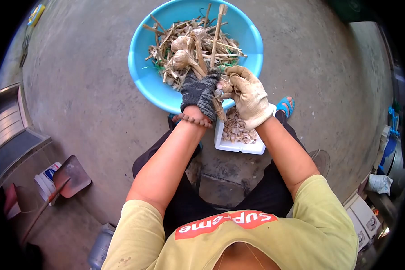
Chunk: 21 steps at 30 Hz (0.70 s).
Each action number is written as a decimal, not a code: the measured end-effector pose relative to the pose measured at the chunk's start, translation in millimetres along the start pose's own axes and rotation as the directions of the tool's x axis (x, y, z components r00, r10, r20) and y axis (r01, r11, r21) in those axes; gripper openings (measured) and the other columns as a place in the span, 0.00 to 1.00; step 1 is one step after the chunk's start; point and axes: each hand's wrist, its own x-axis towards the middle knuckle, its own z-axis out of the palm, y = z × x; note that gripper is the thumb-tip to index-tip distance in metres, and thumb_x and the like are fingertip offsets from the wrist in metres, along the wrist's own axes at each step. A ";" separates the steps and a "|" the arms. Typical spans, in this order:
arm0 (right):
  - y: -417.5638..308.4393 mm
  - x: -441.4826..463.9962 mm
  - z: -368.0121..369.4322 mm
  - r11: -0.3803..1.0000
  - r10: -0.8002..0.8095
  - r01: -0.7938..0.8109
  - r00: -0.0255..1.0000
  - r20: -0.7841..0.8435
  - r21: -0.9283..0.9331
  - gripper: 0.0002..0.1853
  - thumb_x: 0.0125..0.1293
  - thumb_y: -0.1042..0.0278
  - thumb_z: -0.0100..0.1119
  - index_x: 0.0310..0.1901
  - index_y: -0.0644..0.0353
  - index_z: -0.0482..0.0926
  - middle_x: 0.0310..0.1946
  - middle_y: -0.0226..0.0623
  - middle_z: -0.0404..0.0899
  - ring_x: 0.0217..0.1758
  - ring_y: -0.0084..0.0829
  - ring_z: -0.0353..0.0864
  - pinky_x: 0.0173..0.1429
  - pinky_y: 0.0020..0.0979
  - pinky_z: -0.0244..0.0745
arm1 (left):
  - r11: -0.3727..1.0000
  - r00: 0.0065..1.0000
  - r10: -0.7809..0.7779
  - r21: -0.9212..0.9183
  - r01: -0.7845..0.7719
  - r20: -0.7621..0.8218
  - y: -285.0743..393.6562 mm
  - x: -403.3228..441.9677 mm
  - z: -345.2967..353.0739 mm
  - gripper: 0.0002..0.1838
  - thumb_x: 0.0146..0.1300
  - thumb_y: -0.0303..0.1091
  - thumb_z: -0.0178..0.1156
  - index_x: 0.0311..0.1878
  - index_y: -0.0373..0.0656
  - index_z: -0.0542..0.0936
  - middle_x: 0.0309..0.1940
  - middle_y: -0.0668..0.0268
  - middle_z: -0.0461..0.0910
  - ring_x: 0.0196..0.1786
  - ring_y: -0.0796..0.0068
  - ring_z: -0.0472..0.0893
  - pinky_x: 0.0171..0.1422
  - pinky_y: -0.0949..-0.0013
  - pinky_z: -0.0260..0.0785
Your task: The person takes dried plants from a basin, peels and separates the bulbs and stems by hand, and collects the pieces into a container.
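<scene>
Left hand (199, 93), in a dark grey glove, reaches forward with its fingers clamped around a bunch of dried garlic (181, 59). Right hand (245, 92), in a cream glove, is just beside it, fingers bent near a bulb; whether they grip it, I cannot tell. The bunch is above the near side of a blue basin (252, 38), its pale bulbs with brown stalks pointing away from the person. Loose cloves (236, 128) lie in a white box (240, 147). On the yellow-green shirt (274, 243), "Supreme" is readable upside down, white on red.
</scene>
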 end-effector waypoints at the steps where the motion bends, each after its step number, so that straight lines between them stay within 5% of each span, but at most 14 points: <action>1: -3.1 0.9 1.5 1.000 0.014 -0.014 1.000 -0.007 -0.028 0.09 0.63 0.75 0.43 0.43 0.68 0.68 0.24 0.36 0.72 0.23 0.25 0.74 0.32 0.27 0.77 | 0.985 1.000 0.009 -0.175 -0.008 0.005 -7.2 4.3 -1.9 0.15 0.54 0.28 0.57 0.45 0.37 0.71 0.37 0.59 0.75 0.37 0.71 0.77 0.36 0.71 0.73; 3: -5.1 3.3 1.7 0.999 0.029 -0.029 0.999 0.014 0.032 0.09 0.63 0.74 0.43 0.43 0.68 0.68 0.25 0.36 0.73 0.23 0.25 0.75 0.32 0.27 0.77 | 0.909 0.999 -0.048 -0.414 0.043 -0.003 -13.0 10.8 -3.0 0.14 0.55 0.29 0.56 0.45 0.38 0.71 0.35 0.61 0.76 0.36 0.70 0.77 0.36 0.71 0.73; 6: -5.0 6.5 -7.2 0.995 0.024 -0.028 0.999 0.037 0.091 0.10 0.64 0.72 0.45 0.44 0.68 0.68 0.24 0.35 0.73 0.24 0.25 0.75 0.32 0.27 0.77 | 0.897 0.987 -0.159 -0.421 0.138 -0.016 -20.3 18.4 -5.1 0.14 0.56 0.30 0.56 0.45 0.37 0.71 0.33 0.62 0.76 0.35 0.71 0.77 0.36 0.71 0.72; 8: -6.0 7.4 -7.4 0.997 0.013 -0.016 0.999 0.040 0.081 0.10 0.64 0.71 0.46 0.44 0.67 0.68 0.24 0.35 0.73 0.25 0.24 0.75 0.32 0.27 0.77 | 0.884 0.995 -0.102 -0.458 0.089 -0.004 -21.1 16.0 -5.8 0.13 0.56 0.31 0.56 0.44 0.37 0.72 0.32 0.62 0.76 0.34 0.72 0.77 0.36 0.71 0.72; 13: -11.8 1.9 5.0 0.935 0.068 -0.048 0.997 0.044 -0.352 0.16 0.56 0.66 0.60 0.41 0.65 0.70 0.26 0.33 0.75 0.23 0.20 0.73 0.28 0.23 0.76 | 0.972 0.998 -0.066 -0.223 0.069 0.024 -7.4 8.9 -6.7 0.14 0.56 0.31 0.57 0.44 0.37 0.71 0.34 0.61 0.76 0.36 0.73 0.77 0.38 0.71 0.73; 16: -6.2 4.4 5.3 0.899 0.066 -0.034 0.996 0.058 -0.436 0.16 0.53 0.67 0.64 0.39 0.64 0.71 0.26 0.33 0.76 0.24 0.20 0.74 0.28 0.23 0.75 | 0.876 0.993 -0.085 -0.470 0.112 0.080 -2.9 3.2 -3.3 0.15 0.55 0.29 0.57 0.46 0.37 0.70 0.36 0.61 0.76 0.38 0.71 0.77 0.39 0.70 0.74; 21: -7.0 2.1 6.0 0.774 -0.047 0.099 0.994 0.099 -0.626 0.11 0.54 0.71 0.61 0.37 0.64 0.71 0.26 0.34 0.75 0.26 0.21 0.75 0.29 0.22 0.75 | 0.909 0.996 -0.087 -0.407 0.088 0.021 0.6 1.7 0.8 0.17 0.54 0.27 0.58 0.47 0.36 0.69 0.37 0.59 0.75 0.39 0.69 0.77 0.37 0.67 0.75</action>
